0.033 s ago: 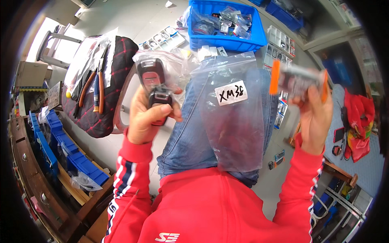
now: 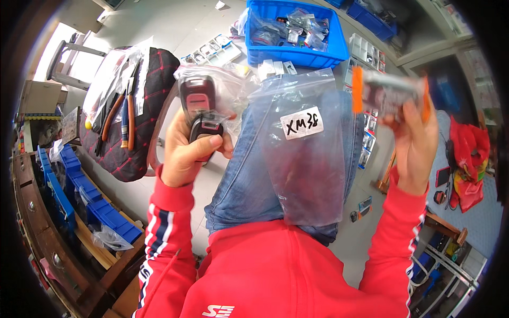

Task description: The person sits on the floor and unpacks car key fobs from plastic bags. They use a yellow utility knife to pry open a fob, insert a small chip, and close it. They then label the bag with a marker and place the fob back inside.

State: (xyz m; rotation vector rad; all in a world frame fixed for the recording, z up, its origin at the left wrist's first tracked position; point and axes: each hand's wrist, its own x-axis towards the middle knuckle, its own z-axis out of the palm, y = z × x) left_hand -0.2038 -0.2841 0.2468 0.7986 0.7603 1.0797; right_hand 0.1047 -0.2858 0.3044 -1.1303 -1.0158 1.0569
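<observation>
My left hand (image 2: 182, 151) is closed around black car key fobs, with the thumb pressed over them. The upper key fob (image 2: 198, 96) has a reddish panel on its face; a second fob (image 2: 207, 128) overlaps it below. Behind them, a clear plastic bag (image 2: 230, 85) bunches up beside my fingers; whether I grip it too, I cannot tell. My right hand (image 2: 416, 140) pinches a small clear packet (image 2: 391, 94) with orange ends, raised at the right. Its contents are blurred. Across my jeans lies a flat, clear zip bag (image 2: 310, 175) with a white handwritten label.
Beyond my knees, a blue bin (image 2: 297, 55) holds several bagged parts. Pliers (image 2: 131, 114) and other tools lie on a dark quilted seat (image 2: 154, 138) at the left. Blue trays (image 2: 103, 204) line the wooden drawers. A red bag (image 2: 469, 159) sits at the right.
My right hand has risen slightly with the orange-ended packet. My left hand has shifted a little to the left, still holding the key fobs.
</observation>
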